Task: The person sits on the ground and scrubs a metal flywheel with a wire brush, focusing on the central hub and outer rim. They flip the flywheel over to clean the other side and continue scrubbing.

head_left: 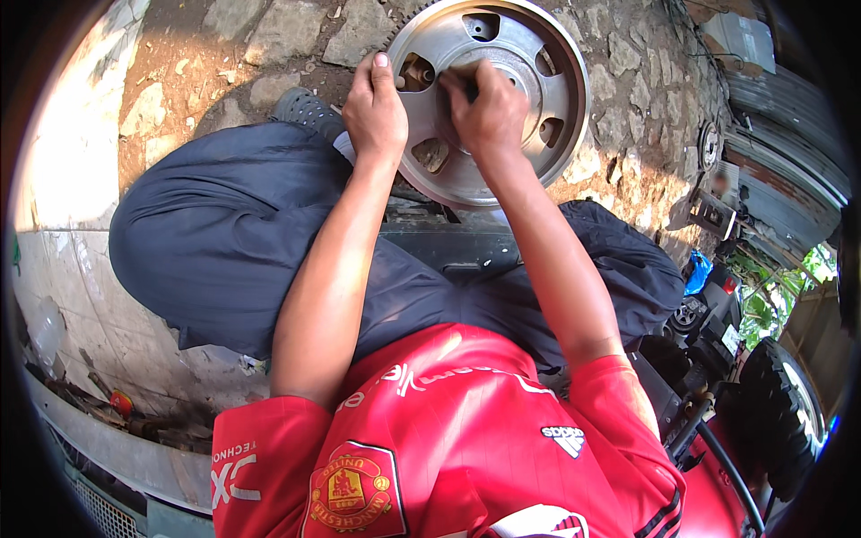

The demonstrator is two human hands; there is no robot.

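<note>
A large round metal flywheel (572, 99), with oval openings around its hub and teeth along its far left edge, stands tilted up between my knees. My left hand (375, 112) grips its left rim, thumb along the edge and the other fingers partly out of sight. Over the face of the wheel, my right hand (493, 108) is curled with its fingertips pressed together just left of the hub (513, 76). Anything small pinched there is hidden by the hand and blurred.
Rough stone paving (287, 31) lies beyond the wheel. A grey perforated shoe (309, 109) is at its left. To the right are corrugated metal sheets (789, 117), a blue plastic bag (698, 272) and a black knobbly tyre (780, 417). A smaller wheel (709, 145) lies farther off.
</note>
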